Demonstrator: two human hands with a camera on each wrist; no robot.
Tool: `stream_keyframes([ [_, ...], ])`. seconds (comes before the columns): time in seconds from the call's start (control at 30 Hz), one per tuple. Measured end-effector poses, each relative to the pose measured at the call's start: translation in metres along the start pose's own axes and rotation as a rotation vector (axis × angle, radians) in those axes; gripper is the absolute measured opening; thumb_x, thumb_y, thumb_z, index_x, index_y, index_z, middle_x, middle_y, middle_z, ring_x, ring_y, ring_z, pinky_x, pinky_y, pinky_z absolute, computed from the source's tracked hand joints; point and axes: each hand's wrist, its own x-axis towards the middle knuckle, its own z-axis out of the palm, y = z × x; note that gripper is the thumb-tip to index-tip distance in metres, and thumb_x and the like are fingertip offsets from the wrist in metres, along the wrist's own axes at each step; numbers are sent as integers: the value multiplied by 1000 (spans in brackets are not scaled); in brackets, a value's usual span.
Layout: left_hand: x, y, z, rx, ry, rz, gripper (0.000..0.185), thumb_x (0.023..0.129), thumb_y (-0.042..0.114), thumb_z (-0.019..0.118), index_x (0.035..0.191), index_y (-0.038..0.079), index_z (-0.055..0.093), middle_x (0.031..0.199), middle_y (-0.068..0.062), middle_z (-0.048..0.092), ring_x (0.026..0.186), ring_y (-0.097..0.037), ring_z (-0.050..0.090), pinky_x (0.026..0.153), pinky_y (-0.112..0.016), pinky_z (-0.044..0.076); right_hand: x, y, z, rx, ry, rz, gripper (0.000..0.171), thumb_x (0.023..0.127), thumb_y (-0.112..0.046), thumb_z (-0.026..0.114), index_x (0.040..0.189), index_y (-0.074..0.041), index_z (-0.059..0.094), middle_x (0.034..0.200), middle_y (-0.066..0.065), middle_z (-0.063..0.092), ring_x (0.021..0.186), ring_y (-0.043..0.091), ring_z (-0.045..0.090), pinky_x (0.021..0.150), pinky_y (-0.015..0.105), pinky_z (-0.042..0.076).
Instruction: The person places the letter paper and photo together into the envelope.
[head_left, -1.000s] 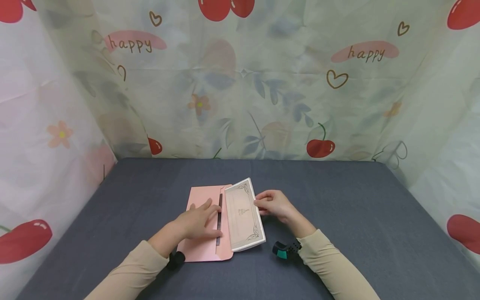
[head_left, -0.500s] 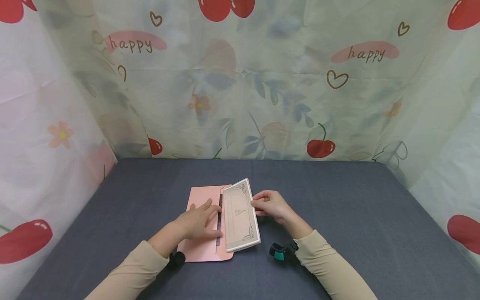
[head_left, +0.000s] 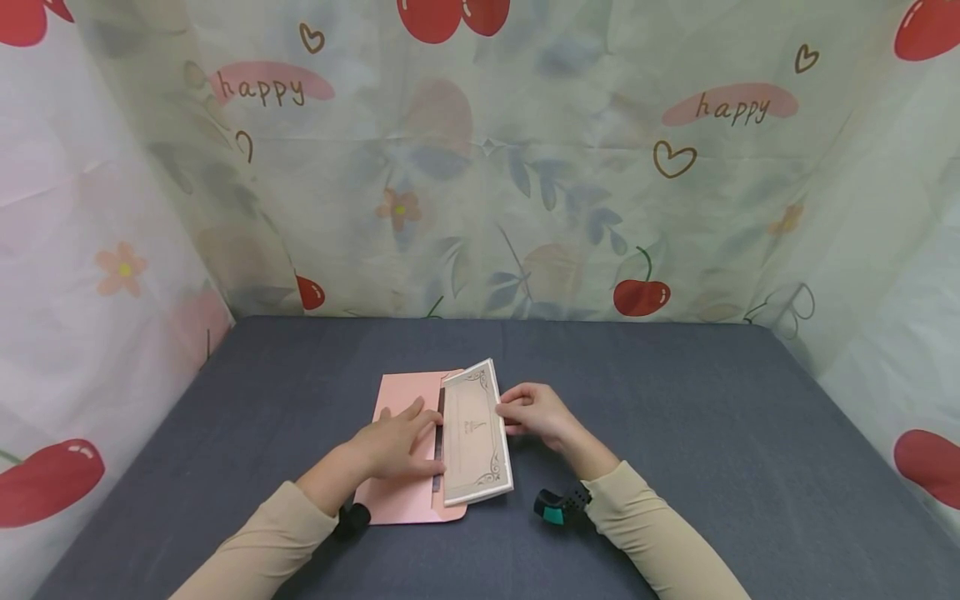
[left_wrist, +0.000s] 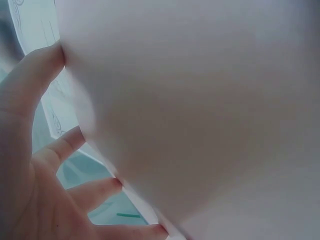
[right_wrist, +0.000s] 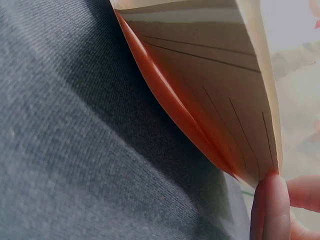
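A pink envelope (head_left: 405, 442) lies flat on the grey table (head_left: 675, 433), its opening facing right. My left hand (head_left: 397, 442) rests on it with straight fingers, pressing it down by the opening; the same pink surface (left_wrist: 200, 110) fills the left wrist view. A cream card with an ornate border (head_left: 474, 433) slants up from the envelope's mouth, its left edge at the slot. My right hand (head_left: 528, 410) pinches the card's right edge. In the right wrist view the card's lined underside (right_wrist: 220, 100) rises over the cloth, a fingertip (right_wrist: 272, 205) on its edge.
Printed curtains with cherries and "happy" labels (head_left: 480, 167) wall the table on three sides. A black and teal wrist camera (head_left: 557, 505) sits on my right sleeve, a black one (head_left: 351, 520) on my left. Bare grey cloth spreads around the envelope.
My right hand has moved left with the card, tipping it steeper and sliding its left edge toward the envelope's opening. The left hand has stayed put.
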Motion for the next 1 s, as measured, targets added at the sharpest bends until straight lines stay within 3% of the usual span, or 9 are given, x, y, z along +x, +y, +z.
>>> stream_keyframes([
  [0.53,0,1,-1,-2,-8,-5,61,78,53,67,128,24,47,152,-21,28,129,-51,38,107,-62,26,0,-3,1,0,1,6,19,85,-4,63,100,7,59,72,2,62,59,5,60,55,18,52],
  [1.0,0,0,-1,-7,-17,-13,60,78,56,66,126,27,47,152,-20,28,128,-54,37,102,-65,31,4,-8,1,-35,-23,-28,25,85,-7,65,105,6,59,76,4,64,62,6,61,56,20,53],
])
